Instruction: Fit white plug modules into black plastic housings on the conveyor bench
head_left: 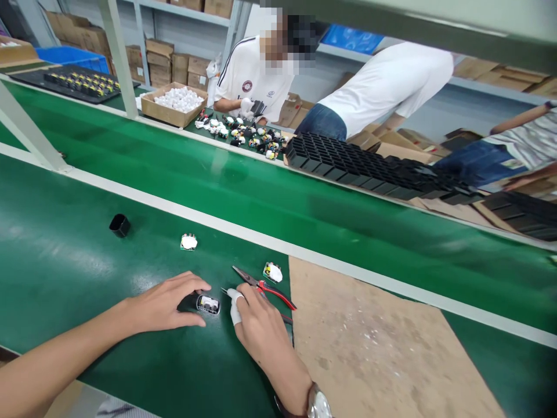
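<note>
My left hand (167, 303) lies on the green bench with thumb and fingers spread around a small black housing (209, 305), whose open end shows a white part inside. It is not clear whether the fingers touch it. Just right of the housing, my right hand (256, 319) pinches a thin pointed metal tool (224, 291), its tip directed at the housing. White covers sit on the fingertips of that hand. Red-handled pliers (278, 294) rest beyond the right hand, partly hidden by it. Close to them is a small circuit board with a white top (272, 272).
Another board (188, 242) and an empty black housing (119, 225) stand further back left. A brown board (374, 342) covers the right side. Across the green belt, a person (256, 75) handles black parts near a box of white pieces (178, 100) and rows of black housings (348, 165).
</note>
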A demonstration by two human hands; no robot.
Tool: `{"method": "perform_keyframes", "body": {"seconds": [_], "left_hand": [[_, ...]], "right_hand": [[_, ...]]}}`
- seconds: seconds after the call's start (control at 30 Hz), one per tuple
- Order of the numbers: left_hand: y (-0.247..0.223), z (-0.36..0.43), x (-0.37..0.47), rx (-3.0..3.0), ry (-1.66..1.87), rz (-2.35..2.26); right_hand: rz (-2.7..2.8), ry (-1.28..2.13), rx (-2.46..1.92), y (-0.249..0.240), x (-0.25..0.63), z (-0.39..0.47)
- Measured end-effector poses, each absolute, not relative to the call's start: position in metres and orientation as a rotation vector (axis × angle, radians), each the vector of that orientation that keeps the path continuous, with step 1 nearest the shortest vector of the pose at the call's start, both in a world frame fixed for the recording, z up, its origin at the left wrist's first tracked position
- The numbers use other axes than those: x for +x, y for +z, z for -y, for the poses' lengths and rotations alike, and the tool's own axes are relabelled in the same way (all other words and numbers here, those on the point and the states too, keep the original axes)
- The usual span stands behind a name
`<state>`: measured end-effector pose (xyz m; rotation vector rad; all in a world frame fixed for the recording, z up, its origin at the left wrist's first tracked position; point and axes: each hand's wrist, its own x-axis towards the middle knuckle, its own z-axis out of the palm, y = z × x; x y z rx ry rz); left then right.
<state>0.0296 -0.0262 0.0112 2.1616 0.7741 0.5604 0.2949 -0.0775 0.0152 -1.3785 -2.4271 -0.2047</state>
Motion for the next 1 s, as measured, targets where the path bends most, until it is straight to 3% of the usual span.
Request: {"method": "perform_keyframes", "body": {"seconds": [0.17,0.43,0.77,1.0], "left_hand": [[0.012,0.026,0.027,2.323,0.744,-0.574],[0.004,0.031,0.03,2.301,0.743,-0.611],[-0.001,0.029,0.028,2.283,0.734,-0.606],[0.011,0.033,0.036,2.533,0.803,-0.49]], "right_hand": [[2.342,-0.031,-1.265,0.02,0.291,0.077],[2.266,0.309,-1.045,0.031,0.282,0.081],[2.284,0.37,-1.024,0.024,0.281,0.078],[2.023,0.18,-1.031,0.019,0.292,0.071]]}}
